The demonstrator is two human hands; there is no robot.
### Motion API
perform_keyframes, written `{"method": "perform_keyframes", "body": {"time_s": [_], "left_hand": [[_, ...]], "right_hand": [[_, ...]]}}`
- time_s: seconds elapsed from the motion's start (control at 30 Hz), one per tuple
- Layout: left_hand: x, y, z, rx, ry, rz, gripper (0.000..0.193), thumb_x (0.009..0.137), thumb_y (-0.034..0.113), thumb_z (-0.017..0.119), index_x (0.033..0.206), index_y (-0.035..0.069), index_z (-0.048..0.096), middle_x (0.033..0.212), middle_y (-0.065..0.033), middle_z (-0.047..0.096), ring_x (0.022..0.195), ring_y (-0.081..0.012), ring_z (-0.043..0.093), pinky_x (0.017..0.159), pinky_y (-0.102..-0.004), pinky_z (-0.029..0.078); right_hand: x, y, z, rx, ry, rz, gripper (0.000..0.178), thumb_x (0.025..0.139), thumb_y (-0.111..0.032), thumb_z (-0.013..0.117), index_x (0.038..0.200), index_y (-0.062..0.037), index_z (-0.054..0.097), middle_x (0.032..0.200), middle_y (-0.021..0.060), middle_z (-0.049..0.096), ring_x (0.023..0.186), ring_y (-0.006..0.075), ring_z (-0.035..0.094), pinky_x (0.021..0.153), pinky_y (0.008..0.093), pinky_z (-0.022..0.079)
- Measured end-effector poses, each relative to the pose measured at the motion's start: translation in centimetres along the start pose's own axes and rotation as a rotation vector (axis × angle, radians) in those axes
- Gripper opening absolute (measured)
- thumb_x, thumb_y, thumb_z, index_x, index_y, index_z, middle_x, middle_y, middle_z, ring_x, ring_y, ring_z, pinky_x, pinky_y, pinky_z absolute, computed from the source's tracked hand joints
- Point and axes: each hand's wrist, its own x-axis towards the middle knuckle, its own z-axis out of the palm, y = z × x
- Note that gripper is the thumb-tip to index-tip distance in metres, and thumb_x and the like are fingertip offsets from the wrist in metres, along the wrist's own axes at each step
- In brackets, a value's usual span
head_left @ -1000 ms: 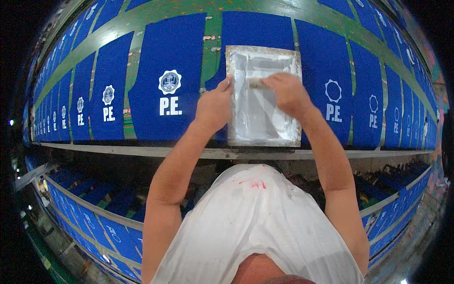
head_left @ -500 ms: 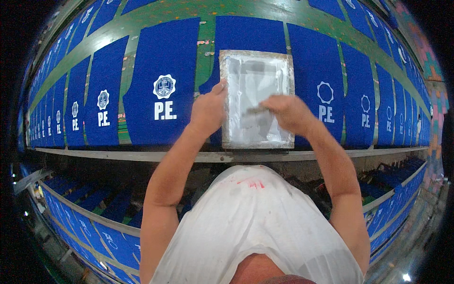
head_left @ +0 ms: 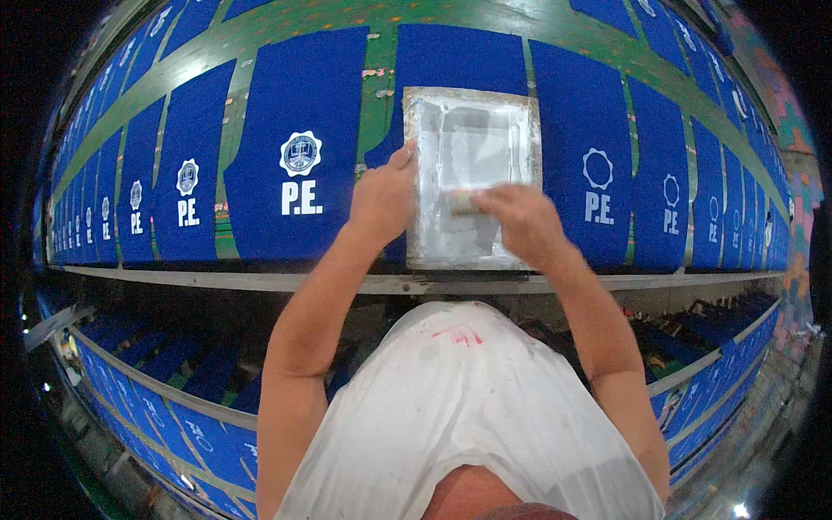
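A screen printing frame [head_left: 472, 92] with white ink smeared over its mesh lies on a blue fabric panel [head_left: 459, 54] in front of me. My left hand [head_left: 385, 198] grips the frame's left edge, its thumb side against the border. In my right hand [head_left: 525, 217] is a squeegee [head_left: 466, 199], pressed on the mesh near its middle; the hand is slightly blurred. To the left, a blue panel [head_left: 303, 78] bears a white crest with a detailed centre above white letters. On the right, another panel [head_left: 576, 95] shows only a scalloped white outline above its letters.
The panels lie in rows on a long green table [head_left: 377, 56]. A pale rail [head_left: 347, 282] runs along its near edge, close to my body. Behind me, at both lower sides, a second table [head_left: 173, 416] carries more blue panels.
My right hand has shifted slightly left and downward with the squeegee, which shows more plainly against the mesh. My left hand stays on the frame's edge.
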Motion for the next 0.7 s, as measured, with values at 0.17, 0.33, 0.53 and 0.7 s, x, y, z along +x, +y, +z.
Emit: {"method": "perform_keyframes", "body": {"time_s": [0.17, 0.33, 0.53, 0.7], "left_hand": [[0.2, -0.4, 0.3, 0.007, -0.04, -0.005, 0.055, 0.092, 0.001, 0.064, 0.147, 0.002, 0.07, 0.163, -0.0142, 0.064, 0.121, -0.0397, 0.078, 0.101, -0.0506, 0.065], [0.1, -0.4, 0.1, 0.031, -0.026, 0.016, 0.053, 0.091, 0.002, 0.066, 0.144, 0.0, 0.072, 0.163, -0.015, 0.064, 0.122, -0.0395, 0.077, 0.099, -0.0506, 0.065], [0.0, -0.2, 0.3, 0.03, 0.01, 0.021, 0.044, 0.092, 0.004, 0.066, 0.136, -0.003, 0.073, 0.163, -0.017, 0.065, 0.106, -0.0396, 0.081, 0.096, -0.0532, 0.064], [0.0, -0.1, 0.4, 0.037, 0.011, -0.001, 0.046, 0.092, 0.002, 0.066, 0.136, -0.003, 0.073, 0.162, -0.0169, 0.065, 0.108, -0.0409, 0.081, 0.097, -0.0539, 0.063]], "right_hand": [[-5.4, -4.0, 0.0, 0.035, -0.055, -0.041, 0.039, 0.09, 0.0, 0.068, 0.125, -0.0105, 0.082, 0.118, 0.016, 0.082, 0.109, 0.04, 0.079, 0.096, 0.0525, 0.064], [-0.3, 0.8, -1.7, 0.042, -0.23, 0.005, 0.041, 0.092, -0.001, 0.067, 0.128, -0.0139, 0.081, 0.119, 0.0157, 0.081, 0.111, 0.0398, 0.079, 0.095, 0.0527, 0.064], [10.5, 8.1, -1.5, -0.136, 0.009, 0.057, 0.043, 0.096, 0.0, 0.067, 0.136, -0.0111, 0.079, 0.125, 0.0165, 0.081, 0.116, 0.0432, 0.077, 0.1, 0.0523, 0.062], [11.5, 7.8, -1.7, -0.074, 0.01, 0.079, 0.048, 0.096, -0.002, 0.07, 0.142, -0.0127, 0.079, 0.125, 0.0171, 0.081, 0.119, 0.0443, 0.075, 0.105, 0.0529, 0.06]]}}
